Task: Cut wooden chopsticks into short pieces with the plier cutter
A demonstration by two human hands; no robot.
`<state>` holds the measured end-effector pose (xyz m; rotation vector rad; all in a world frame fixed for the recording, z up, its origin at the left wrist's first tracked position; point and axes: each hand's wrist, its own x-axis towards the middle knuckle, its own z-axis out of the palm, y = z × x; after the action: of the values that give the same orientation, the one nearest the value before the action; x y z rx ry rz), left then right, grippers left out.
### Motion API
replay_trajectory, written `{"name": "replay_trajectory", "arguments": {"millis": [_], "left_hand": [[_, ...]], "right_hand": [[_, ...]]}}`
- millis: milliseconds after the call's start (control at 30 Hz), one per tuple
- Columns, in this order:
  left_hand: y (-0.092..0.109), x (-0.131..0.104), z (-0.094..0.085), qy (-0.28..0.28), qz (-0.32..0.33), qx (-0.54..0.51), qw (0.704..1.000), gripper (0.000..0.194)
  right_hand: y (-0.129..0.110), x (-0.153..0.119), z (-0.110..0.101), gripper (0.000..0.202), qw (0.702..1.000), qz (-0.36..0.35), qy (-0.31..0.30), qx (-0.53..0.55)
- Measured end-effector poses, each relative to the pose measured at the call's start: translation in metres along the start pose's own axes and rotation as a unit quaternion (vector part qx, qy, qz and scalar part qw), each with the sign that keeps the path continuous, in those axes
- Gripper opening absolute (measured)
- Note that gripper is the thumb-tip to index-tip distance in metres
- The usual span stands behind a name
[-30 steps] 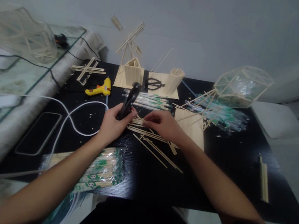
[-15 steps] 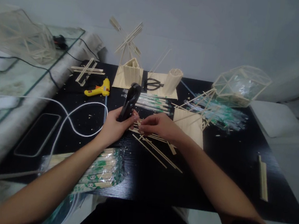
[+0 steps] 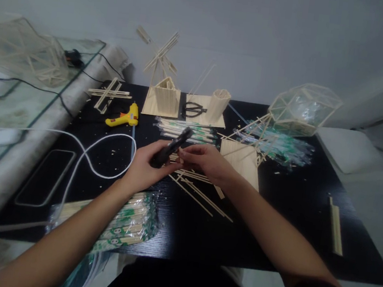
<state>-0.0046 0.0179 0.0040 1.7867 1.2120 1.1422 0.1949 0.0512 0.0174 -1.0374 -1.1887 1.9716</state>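
Note:
In my left hand (image 3: 147,163) is a black hand tool (image 3: 172,148), its fingers wrapped round it; its exact kind is hard to make out. My right hand (image 3: 206,161) is closed in a pinch close to the left fingertips. Between its fingers seems to be a small piece of wooden stick (image 3: 180,157), mostly hidden. Beneath both hands lie loose thin wooden sticks (image 3: 199,195) on the black table (image 3: 179,240). To the right of them, a flat wooden board (image 3: 240,156) has sticks leaning over it.
A yellow glue gun (image 3: 124,115) lies at the left. Bagged sticks (image 3: 129,222) sit in front. Behind stand a stick windmill (image 3: 164,96), a round stick holder (image 3: 218,105) and black scissors (image 3: 194,110). A geometric stick frame (image 3: 303,108) is at the right; a white cable (image 3: 103,175) loops at the left.
The black tool has tilted from nearly upright to leaning right, towards my right fingers. My hands have come closer together. The view has shifted slightly.

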Motion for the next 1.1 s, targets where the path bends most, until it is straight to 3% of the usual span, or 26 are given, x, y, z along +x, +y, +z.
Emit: {"name": "replay_trajectory", "arguments": {"millis": [133, 467, 767, 1100], "left_hand": [[-0.0032, 0.0009, -0.0004, -0.017, 0.053, 0.057, 0.997, 0.035], [-0.0042, 0.0014, -0.0035, -0.015, 0.106, 0.097, 0.990, 0.032], [-0.0020, 0.0002, -0.0038, -0.009, 0.108, 0.092, 0.990, 0.033], [-0.0036, -0.0020, -0.0037, -0.003, 0.092, 0.076, 0.993, 0.037]], "right_hand": [[0.0006, 0.0002, 0.0009, 0.023, 1.000, -0.008, 0.019, -0.007], [0.0085, 0.0051, 0.0018, 0.028, 0.998, -0.046, 0.034, -0.034], [0.0069, 0.0009, 0.0044, 0.033, 0.994, -0.065, 0.041, -0.078], [0.0010, -0.0029, 0.0007, 0.023, 0.990, -0.083, 0.010, -0.112]]}}
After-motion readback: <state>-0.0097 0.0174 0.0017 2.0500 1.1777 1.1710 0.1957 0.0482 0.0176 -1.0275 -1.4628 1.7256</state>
